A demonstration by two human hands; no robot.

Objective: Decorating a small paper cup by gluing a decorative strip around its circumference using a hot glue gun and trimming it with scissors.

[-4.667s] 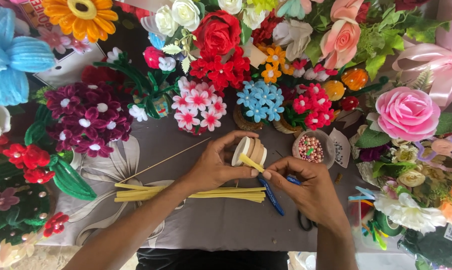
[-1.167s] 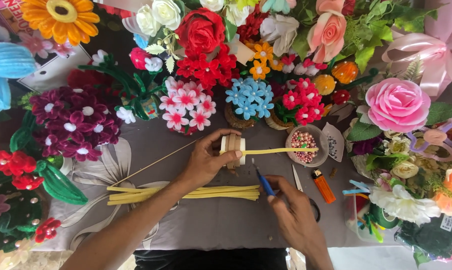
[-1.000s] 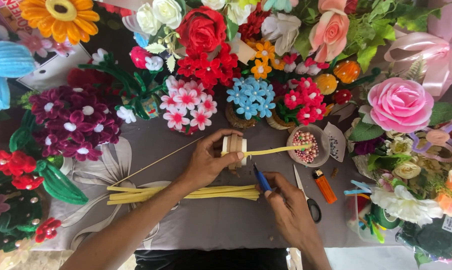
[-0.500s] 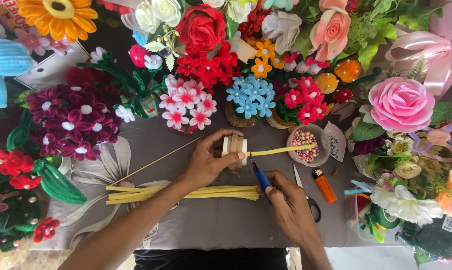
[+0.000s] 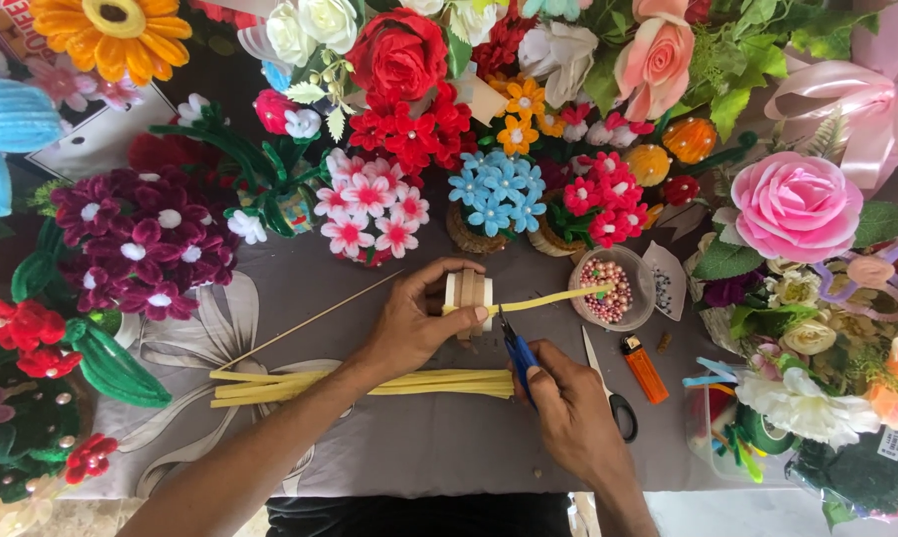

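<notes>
**Cutter closes in on the yellow strand**

Nearest us, our right hand (image 5: 573, 418) grips the blue-handled cutter (image 5: 518, 350), now raised from the worktop (image 5: 419, 447) to the yellow pipe cleaner (image 5: 553, 297). Beyond, our left hand (image 5: 409, 323) still clasps the wooden block (image 5: 468, 293), the strand jutting toward the bead bowl (image 5: 611, 289).

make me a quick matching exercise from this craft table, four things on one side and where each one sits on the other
Things:
1. blue-handled pliers
2. orange lighter
3. bowl of beads
4. bundle of yellow pipe cleaners

Places:
A. under the left forearm, lying flat on the grey cloth
B. in the right hand
C. beside the scissors, to their right
D. at the tip of the single yellow pipe cleaner held by the left hand

Pairs: 1-B, 2-C, 3-D, 4-A
</notes>
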